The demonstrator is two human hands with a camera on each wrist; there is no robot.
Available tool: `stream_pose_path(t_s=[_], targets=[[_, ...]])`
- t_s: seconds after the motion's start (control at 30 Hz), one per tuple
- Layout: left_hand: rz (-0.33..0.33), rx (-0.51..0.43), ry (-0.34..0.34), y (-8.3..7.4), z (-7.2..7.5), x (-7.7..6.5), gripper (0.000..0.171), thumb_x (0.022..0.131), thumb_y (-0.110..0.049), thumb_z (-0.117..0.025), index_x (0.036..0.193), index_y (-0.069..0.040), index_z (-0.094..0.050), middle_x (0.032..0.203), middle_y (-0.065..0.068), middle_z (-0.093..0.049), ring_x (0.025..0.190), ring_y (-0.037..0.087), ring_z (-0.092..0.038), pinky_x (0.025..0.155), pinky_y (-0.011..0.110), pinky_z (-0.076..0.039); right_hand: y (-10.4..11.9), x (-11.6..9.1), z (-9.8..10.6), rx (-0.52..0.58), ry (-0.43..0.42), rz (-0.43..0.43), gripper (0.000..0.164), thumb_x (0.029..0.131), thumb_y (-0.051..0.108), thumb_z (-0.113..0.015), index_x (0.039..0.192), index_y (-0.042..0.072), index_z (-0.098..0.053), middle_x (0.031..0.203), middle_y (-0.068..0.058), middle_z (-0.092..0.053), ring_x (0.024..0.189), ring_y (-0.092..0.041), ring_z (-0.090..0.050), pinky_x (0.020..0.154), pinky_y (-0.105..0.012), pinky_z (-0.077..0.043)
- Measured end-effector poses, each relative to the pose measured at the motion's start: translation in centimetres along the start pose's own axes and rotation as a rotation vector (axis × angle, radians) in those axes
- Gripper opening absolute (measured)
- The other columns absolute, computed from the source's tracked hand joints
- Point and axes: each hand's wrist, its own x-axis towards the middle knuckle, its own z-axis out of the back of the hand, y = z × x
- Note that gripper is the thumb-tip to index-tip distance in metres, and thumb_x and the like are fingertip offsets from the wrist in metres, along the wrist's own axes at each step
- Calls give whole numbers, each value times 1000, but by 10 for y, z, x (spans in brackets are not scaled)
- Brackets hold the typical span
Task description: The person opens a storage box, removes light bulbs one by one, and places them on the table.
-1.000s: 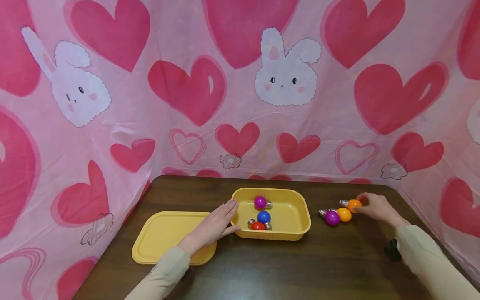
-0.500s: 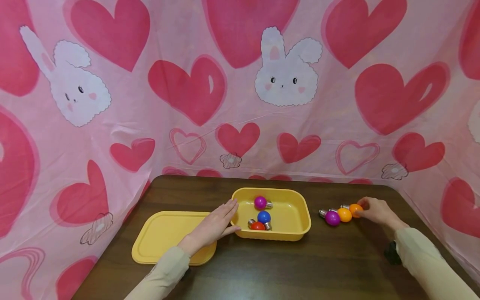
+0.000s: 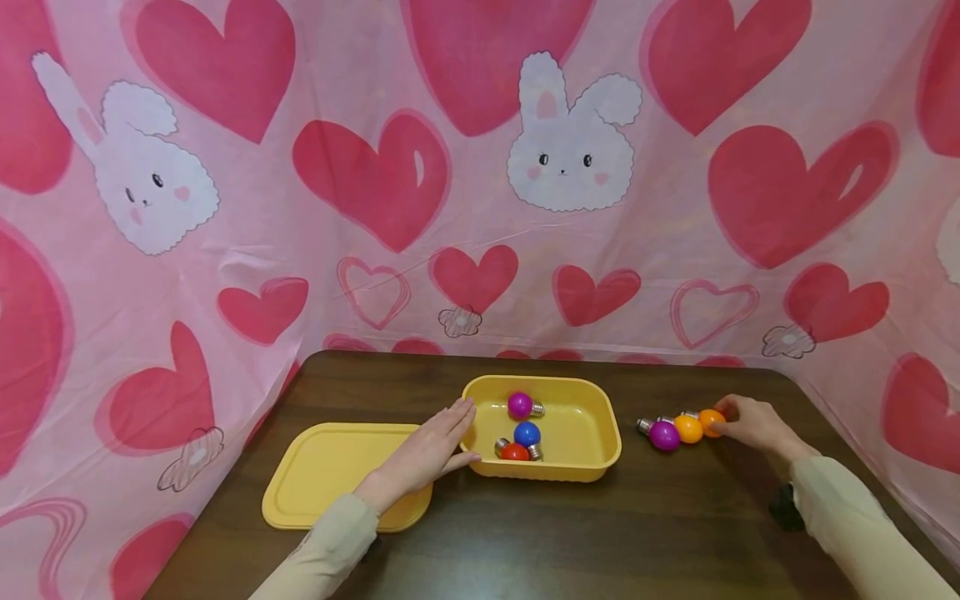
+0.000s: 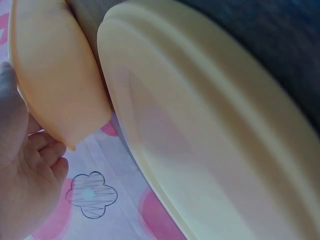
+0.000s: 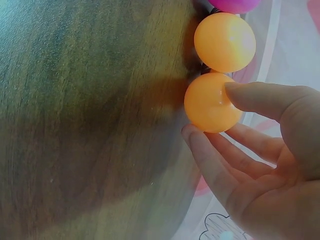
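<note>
In the head view my right hand pinches the outermost orange light bulb, thumb on one side and fingertips on the other. A second orange bulb sits against it, followed by a purple bulb; their metal screw bases point away to the back left. My left hand rests at the left rim of the yellow plastic box, fingers straight and thumb spread toward its near corner. Inside the box lie a magenta bulb, a blue bulb and a red bulb.
A yellow lid lies flat left of the box, partly under the left forearm. The dark wooden table reaches back to a pink curtain printed with hearts and rabbits.
My right hand has shifted the outer orange bulb slightly right and nearer, up beside the other orange one. The left hand has stayed at the box.
</note>
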Motion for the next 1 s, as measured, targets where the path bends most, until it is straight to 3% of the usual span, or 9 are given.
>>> stream_pose_path(t_s=[0.37,0.7,1.0], targets=[[5,7,-2,0,0,1,77,96,-53,-54,152,-2,-36,161,14,-34,151,30,-31,120,47,-34,-2,-2,3,-8,18,-15,46,87,24,-72,108,-14,-58,101,-32,-65,87,-39,-61,85,-60,-53],[12,-14,17,1,-2,1,79,96,-53,-54,153,-2,-33,163,13,-31,152,29,-28,122,46,-31,-1,-7,13,-33,-70,55,43,87,23,-73,106,-13,-61,100,-31,-67,90,-43,-63,84,-59,-54],[18,-32,22,1,-1,1,79,96,-54,-53,153,-3,-33,163,13,-31,153,29,-27,123,46,-30,16,-7,23,-36,-99,78,45,87,21,-73,111,-15,-60,105,-34,-65,96,-47,-62,88,-63,-52]])
